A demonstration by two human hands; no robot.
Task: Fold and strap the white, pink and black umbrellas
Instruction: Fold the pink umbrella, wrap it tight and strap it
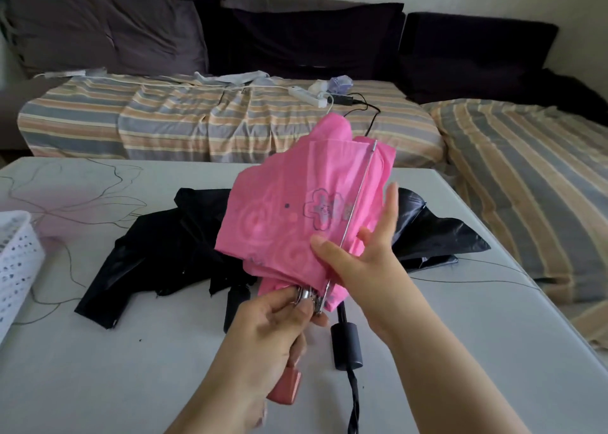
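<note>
Left hand [276,318] grips pink umbrella [296,209]; right hand [365,256] smooths it.

We lose both forearms at the six o'clock edge. The left hand [279,318] covers most of the pink umbrella's [306,209] handle; only the handle's butt end shows beneath the palm. The pink canopy hides the middle of the black umbrella [158,246] lying behind it on the table [98,367]. At nine o'clock the white perforated basket [16,262] is cut by the frame, contents unreadable. The table's near corners run out of frame. At twelve o'clock, the small items beside the power strip [307,96] are too small to identify. We cannot tell whether the right hand [365,259] grips the rib.
</note>
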